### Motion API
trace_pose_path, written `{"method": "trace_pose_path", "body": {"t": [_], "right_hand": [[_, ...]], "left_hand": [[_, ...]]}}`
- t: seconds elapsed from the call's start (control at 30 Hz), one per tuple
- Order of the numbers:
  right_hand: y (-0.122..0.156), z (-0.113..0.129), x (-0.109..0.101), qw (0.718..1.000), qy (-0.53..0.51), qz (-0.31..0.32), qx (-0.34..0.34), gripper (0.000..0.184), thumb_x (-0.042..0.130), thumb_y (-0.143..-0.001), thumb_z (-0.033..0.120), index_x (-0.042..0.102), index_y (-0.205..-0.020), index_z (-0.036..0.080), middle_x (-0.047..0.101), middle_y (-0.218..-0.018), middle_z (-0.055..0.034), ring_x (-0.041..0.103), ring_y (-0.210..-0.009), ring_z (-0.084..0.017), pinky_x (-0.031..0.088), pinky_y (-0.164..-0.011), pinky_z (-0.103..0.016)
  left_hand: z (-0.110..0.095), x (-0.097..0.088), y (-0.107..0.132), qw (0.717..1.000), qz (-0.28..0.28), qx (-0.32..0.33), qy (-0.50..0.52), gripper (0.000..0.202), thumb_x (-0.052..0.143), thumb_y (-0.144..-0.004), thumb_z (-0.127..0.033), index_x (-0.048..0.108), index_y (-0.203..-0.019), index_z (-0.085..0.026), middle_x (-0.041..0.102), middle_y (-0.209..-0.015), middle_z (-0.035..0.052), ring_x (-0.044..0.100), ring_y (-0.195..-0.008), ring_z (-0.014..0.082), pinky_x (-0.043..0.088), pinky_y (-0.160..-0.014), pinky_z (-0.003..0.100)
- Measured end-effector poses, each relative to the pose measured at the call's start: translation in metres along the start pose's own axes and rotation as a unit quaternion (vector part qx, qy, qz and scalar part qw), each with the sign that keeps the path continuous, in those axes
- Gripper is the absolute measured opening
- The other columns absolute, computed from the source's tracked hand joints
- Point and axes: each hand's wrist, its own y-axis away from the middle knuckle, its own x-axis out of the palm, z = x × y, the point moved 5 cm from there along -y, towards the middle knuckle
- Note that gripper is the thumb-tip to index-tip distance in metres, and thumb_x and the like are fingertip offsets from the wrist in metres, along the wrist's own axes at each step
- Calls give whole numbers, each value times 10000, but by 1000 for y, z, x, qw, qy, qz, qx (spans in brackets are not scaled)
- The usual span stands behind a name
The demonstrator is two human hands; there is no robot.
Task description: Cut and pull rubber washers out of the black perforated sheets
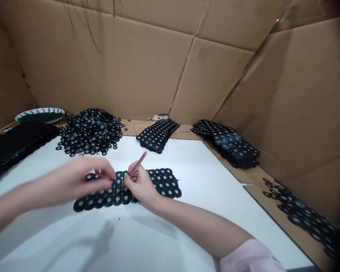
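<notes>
A sheet of black rings with pale round centres (117, 199), joined in rows, lies flat on the white board. My right hand (141, 185) rests on its middle, fingers wrapped round a slim reddish-brown pen-like tool (138, 163) that slants up and away; its lower tip is hidden at the fingers. My left hand (85, 177), somewhat blurred, hovers over the sheet's left half. Its thumb and forefinger come together in a pinch close to the right fingertips; what they hold, if anything, is too small to make out.
Behind are a heap of loose black rings (90, 130), a patterned dish (61, 112) and a dark stack (14, 145) at left. Finished-looking ring sheets (158, 134) lie at the back, others (229, 141) at right. Cardboard walls (147, 68) surround the white board (198, 181).
</notes>
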Motion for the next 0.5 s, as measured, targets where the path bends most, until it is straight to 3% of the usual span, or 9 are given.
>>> {"method": "trace_pose_path", "body": {"t": [0.1, 0.2, 0.37, 0.5], "right_hand": [[0, 0, 2, 1000, 3, 5, 11, 142, 480, -740, 226, 373, -831, 203, 459, -616, 51, 502, -521, -102, 380, -442, -209], [-1, -2, 3, 1000, -8, 1, 23, 139, 474, -736, 208, 363, -819, 205, 453, -596, 61, 498, -495, -99, 367, -428, -205], [-1, -3, 2, 999, -23, -13, 21, 133, 464, -718, 171, 368, -804, 206, 441, -579, 71, 506, -502, -99, 395, -473, -222], [1, -1, 1, 999, -37, -15, 14, 133, 465, -697, 157, 381, -792, 201, 435, -604, 69, 498, -517, -90, 401, -492, -223]], "left_hand": [[5, 48, 12, 996, 82, 21, 34, 255, 535, -800, -264, 584, -1049, -254, 628, -994, 18, 610, -840, 134, 508, -712, 219], [12, 77, 22, 995, 63, 75, 20, 285, 445, -849, -209, 561, -1106, -252, 601, -1077, 46, 582, -935, 149, 481, -802, 255], [16, 79, 25, 992, 33, 119, -16, 225, 389, -861, -177, 555, -1012, -194, 603, -947, 63, 557, -837, 147, 456, -730, 258], [16, 75, 18, 991, 55, 116, -32, 146, 418, -851, -243, 526, -923, -176, 562, -903, 70, 509, -786, 159, 428, -691, 275]]}}
